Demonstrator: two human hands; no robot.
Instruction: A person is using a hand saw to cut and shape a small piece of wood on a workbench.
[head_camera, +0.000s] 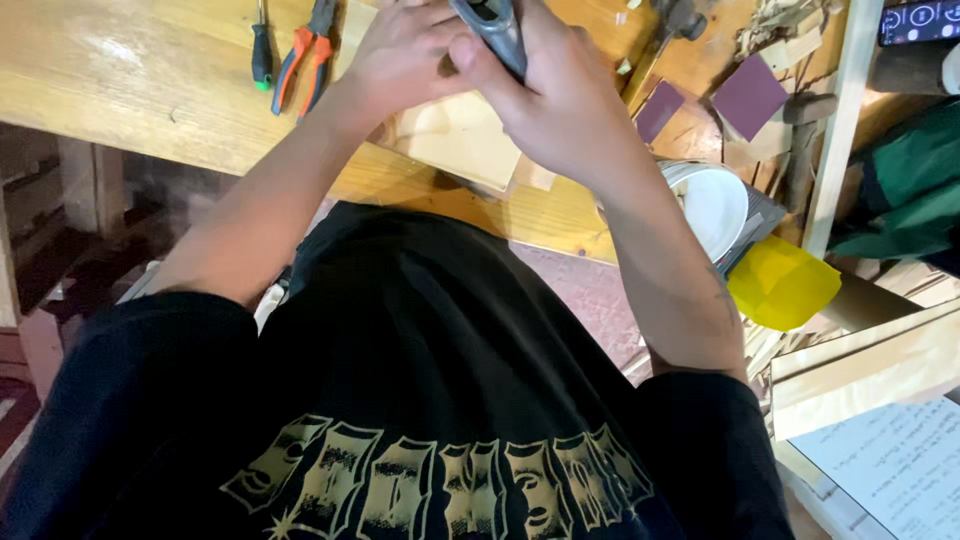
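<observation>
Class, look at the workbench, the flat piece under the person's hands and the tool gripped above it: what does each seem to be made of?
Workbench: wood, warm yellow, with visible grain.
Flat piece: pale, bare wood, probably unfinished; smooth and matt.
Tool, held in the right hand with the left hand beside it: apparently grey metal, judging by its dull sheen, though it could be plastic.

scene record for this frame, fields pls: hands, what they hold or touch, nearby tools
left hand: pressing on the light wooden piece
right hand: gripping a dark grey tool
surface: wooden workbench
nearby tools: orange-handled pliers, green-handled screwdriver
other: purple sandpaper squares, white bowl, yellow object
</observation>
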